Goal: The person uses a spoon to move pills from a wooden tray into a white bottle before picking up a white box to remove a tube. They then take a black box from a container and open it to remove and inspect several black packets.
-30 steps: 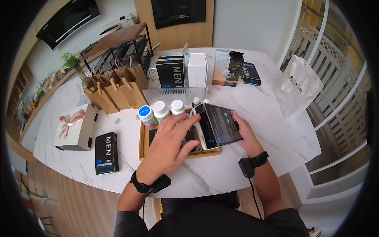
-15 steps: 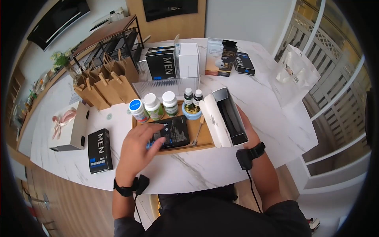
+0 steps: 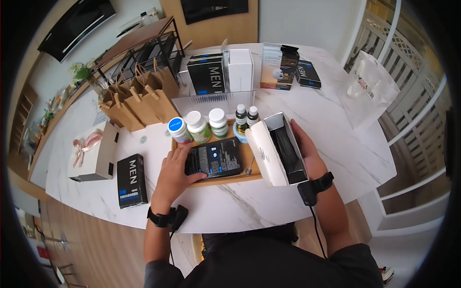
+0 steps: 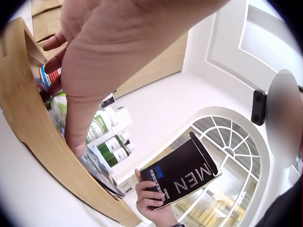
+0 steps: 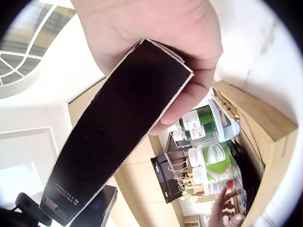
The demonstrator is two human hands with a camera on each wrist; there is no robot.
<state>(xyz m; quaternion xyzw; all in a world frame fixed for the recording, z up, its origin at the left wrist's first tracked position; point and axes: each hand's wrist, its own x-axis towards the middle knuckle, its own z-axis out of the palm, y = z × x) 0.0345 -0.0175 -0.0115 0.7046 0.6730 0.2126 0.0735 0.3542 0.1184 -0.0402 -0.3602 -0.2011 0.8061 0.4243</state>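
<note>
In the head view the left hand (image 3: 174, 174) lies at the left end of a black packet (image 3: 216, 158) in the wooden tray (image 3: 230, 179), thumb and fingers spread around its end. The right hand (image 3: 307, 149) grips a black box (image 3: 292, 151) by its far side, its white-lined flap (image 3: 263, 153) hanging open towards the tray; dark contents show inside. In the left wrist view the box (image 4: 182, 175) shows "MEN" on its face, with the right hand's fingers (image 4: 150, 196) curled over it. The right wrist view shows the box's narrow black side (image 5: 118, 127).
White-capped bottles (image 3: 218, 124) and two small dark bottles (image 3: 241, 117) stand in the tray. Left are a "MEN" box (image 3: 131, 180) and a ribboned white box (image 3: 93, 152). Behind stand paper bags (image 3: 151, 101) and a clear organizer (image 3: 216, 102); a white bag (image 3: 370, 91) stands right.
The left hand has moved away from the box down to the packet in the tray. The right hand has turned the box, so its open end and white flap now face up.
</note>
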